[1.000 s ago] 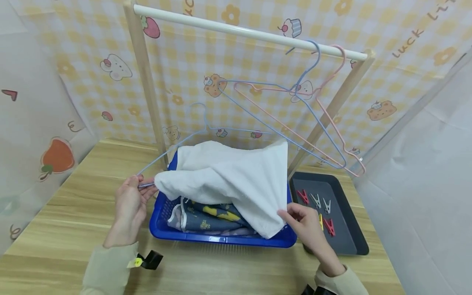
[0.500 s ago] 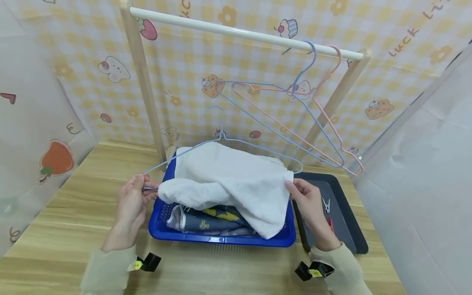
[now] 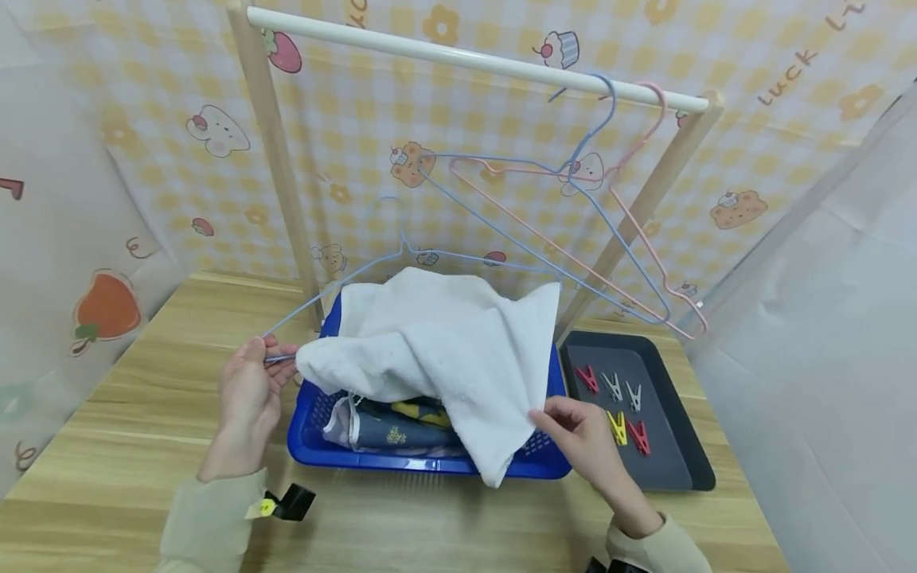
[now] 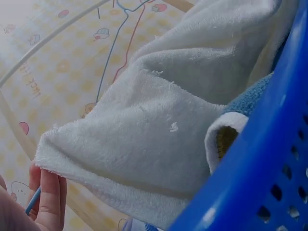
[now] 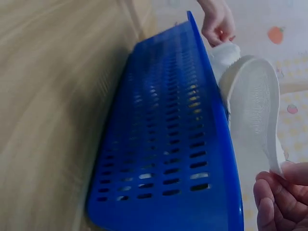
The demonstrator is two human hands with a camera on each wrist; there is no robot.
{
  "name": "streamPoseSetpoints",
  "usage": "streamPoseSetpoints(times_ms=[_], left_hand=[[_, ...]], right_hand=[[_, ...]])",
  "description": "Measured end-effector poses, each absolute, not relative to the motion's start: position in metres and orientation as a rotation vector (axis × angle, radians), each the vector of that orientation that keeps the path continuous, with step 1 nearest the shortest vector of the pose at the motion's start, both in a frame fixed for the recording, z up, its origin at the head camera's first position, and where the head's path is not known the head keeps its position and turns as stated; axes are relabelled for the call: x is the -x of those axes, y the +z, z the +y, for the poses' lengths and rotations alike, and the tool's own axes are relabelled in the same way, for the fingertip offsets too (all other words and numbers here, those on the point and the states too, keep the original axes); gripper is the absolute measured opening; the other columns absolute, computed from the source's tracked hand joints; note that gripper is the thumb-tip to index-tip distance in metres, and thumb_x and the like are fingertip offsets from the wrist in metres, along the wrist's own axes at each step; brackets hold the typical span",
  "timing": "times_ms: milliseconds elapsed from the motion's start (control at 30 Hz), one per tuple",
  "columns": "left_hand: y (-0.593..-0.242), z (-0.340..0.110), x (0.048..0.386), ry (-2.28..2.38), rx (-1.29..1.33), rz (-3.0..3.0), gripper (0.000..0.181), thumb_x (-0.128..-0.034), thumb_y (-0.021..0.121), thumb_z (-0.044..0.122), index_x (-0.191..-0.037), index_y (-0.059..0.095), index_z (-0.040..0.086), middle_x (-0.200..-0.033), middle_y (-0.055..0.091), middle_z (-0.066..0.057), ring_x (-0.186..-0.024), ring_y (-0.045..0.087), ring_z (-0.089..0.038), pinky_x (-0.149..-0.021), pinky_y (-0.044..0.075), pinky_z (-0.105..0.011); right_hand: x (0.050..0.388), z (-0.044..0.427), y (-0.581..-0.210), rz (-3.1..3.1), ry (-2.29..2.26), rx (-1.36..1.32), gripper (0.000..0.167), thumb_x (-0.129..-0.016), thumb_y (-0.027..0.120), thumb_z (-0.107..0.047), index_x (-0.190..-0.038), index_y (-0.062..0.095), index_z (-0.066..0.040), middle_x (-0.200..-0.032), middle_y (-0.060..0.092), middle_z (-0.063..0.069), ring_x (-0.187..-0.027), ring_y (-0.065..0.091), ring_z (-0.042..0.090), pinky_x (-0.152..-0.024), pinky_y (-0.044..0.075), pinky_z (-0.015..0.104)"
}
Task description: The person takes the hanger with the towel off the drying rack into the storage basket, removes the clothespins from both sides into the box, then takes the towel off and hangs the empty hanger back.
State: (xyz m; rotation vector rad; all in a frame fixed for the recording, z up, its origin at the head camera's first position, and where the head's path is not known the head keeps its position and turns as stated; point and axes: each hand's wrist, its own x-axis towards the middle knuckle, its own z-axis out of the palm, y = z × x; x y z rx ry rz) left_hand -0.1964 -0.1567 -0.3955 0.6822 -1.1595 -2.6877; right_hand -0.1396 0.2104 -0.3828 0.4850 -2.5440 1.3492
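A white towel (image 3: 430, 334) lies draped over the lower bar of a blue hanger (image 3: 337, 282), above a blue basket (image 3: 423, 461). My left hand (image 3: 251, 390) grips the hanger's left end, where the bar runs into the towel's fold. In the left wrist view, the fingers (image 4: 49, 197) touch the towel's corner. My right hand (image 3: 583, 434) pinches the towel's right edge between thumb and fingers, and the right wrist view shows that edge (image 5: 274, 163) pulled out past the basket rim. Most of the lower bar is hidden under the towel.
Printed dark cloths (image 3: 401, 426) lie in the basket. A wooden rack with a white rail (image 3: 430, 52) stands behind, with a blue hanger (image 3: 623, 231) and a pink hanger (image 3: 659, 263) on its right side. A grey tray (image 3: 673, 454) with several clothespins (image 3: 637, 438) lies at right.
My right hand went up to the hanger's right end, then came back down and left, still pinching the towel. The towel's front corner now hangs over the basket's front rim.
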Motion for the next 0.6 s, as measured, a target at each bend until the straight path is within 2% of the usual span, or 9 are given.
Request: streamPoseSetpoints(times_ms=[133, 300, 400, 433, 500, 533, 600], left_hand=[[-0.395, -0.156, 0.196, -2.672, -0.715, -1.138, 0.021, -0.1031, 0.031, 0.016, -0.093, 0.043, 0.002, -0.063, 0.058, -0.007, -0.055, 0.061, -0.013, -0.052, 0.054, -0.020], [-0.395, -0.156, 0.194, -2.660, -0.689, -1.154, 0.022, -0.1030, 0.031, 0.016, -0.092, 0.044, 0.001, -0.062, 0.059, -0.006, -0.054, 0.061, -0.013, -0.050, 0.053, -0.020], [-0.395, -0.155, 0.193, -2.647, -0.648, -1.195, 0.022, -0.1028, 0.033, 0.016, -0.092, 0.045, 0.001, -0.063, 0.059, -0.006, -0.054, 0.061, -0.013, -0.050, 0.053, -0.019], [-0.395, -0.155, 0.193, -2.639, -0.625, -1.218, 0.023, -0.1027, 0.033, 0.016, -0.091, 0.046, 0.001, -0.063, 0.060, -0.006, -0.055, 0.061, -0.013, -0.051, 0.053, -0.019], [-0.395, -0.155, 0.191, -2.619, -0.566, -1.259, 0.023, -0.1025, 0.034, 0.016, -0.090, 0.047, 0.001, -0.063, 0.061, -0.005, -0.055, 0.062, -0.012, -0.051, 0.053, -0.019], [-0.395, -0.154, 0.189, -2.615, -0.536, -1.265, 0.024, -0.1023, 0.034, 0.015, -0.089, 0.048, 0.001, -0.063, 0.062, -0.005, -0.054, 0.062, -0.012, -0.051, 0.054, -0.019], [-0.394, -0.153, 0.187, -2.608, -0.485, -1.276, 0.024, -0.1019, 0.035, 0.015, -0.087, 0.049, 0.001, -0.062, 0.063, -0.005, -0.054, 0.062, -0.012, -0.051, 0.054, -0.018]], right_hand=[[0.136, 0.211, -0.386, -2.598, 1.321, -0.560, 0.017, -0.079, 0.068, 0.009, -0.068, 0.064, -0.003, -0.056, 0.056, -0.002, -0.048, 0.041, -0.001, -0.039, 0.038, 0.018], [0.147, 0.222, -0.400, -2.682, 1.277, -0.641, 0.021, -0.080, 0.071, 0.000, -0.064, 0.062, -0.011, -0.053, 0.049, -0.008, -0.047, 0.036, -0.002, -0.038, 0.032, 0.016], [0.156, 0.226, -0.399, -2.662, 1.171, -0.573, 0.006, -0.079, 0.073, -0.005, -0.078, 0.068, -0.005, -0.061, 0.059, -0.005, -0.049, 0.045, 0.001, -0.041, 0.039, 0.018], [0.159, 0.226, -0.396, -2.639, 1.117, -0.516, 0.011, -0.079, 0.074, -0.006, -0.087, 0.068, -0.002, -0.065, 0.063, -0.002, -0.051, 0.049, 0.004, -0.043, 0.043, 0.019], [0.167, 0.226, -0.393, -2.570, 1.009, -0.405, 0.030, -0.077, 0.077, -0.009, -0.104, 0.066, 0.001, -0.076, 0.068, 0.004, -0.059, 0.058, 0.010, -0.049, 0.049, 0.022], [0.170, 0.224, -0.390, -2.522, 0.976, -0.373, 0.037, -0.076, 0.077, -0.008, -0.109, 0.063, 0.003, -0.080, 0.069, 0.007, -0.062, 0.061, 0.013, -0.051, 0.052, 0.024], [0.177, 0.218, -0.384, -2.475, 0.919, -0.340, 0.040, -0.076, 0.078, -0.009, -0.111, 0.062, 0.004, -0.082, 0.069, 0.009, -0.066, 0.063, 0.017, -0.054, 0.053, 0.027]])
